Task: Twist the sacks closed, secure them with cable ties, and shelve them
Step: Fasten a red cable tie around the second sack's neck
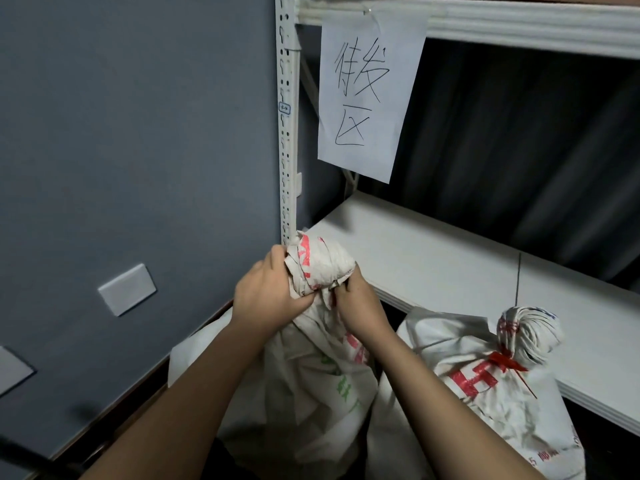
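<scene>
The left hand [268, 296] grips the twisted neck of a white woven sack [311, 372], its fingers curled round the bunched fabric just below the gathered top. The right hand [360, 306] pinches the same neck from the other side, fingertips pressed into the folds where the twist narrows; whether it also holds a tie there cannot be determined. The gathered top [320, 266] stands above both hands and carries red printing. This sack stands upright below the front left corner of the white shelf board [450, 265], just beside the perforated upright post [288, 133] of the rack. A second sack [485, 403] stands to its right, touching it, against the front edge of the same shelf board. Its neck is already twisted into a knob and bound with a red cable tie [507, 363], the tail of which points down and to the right. A sheet of paper [367, 95] with handwritten characters hangs from the upper shelf beam [519, 22]. A grey wall [138, 133] to the left carries a pale blank plate [127, 289].
</scene>
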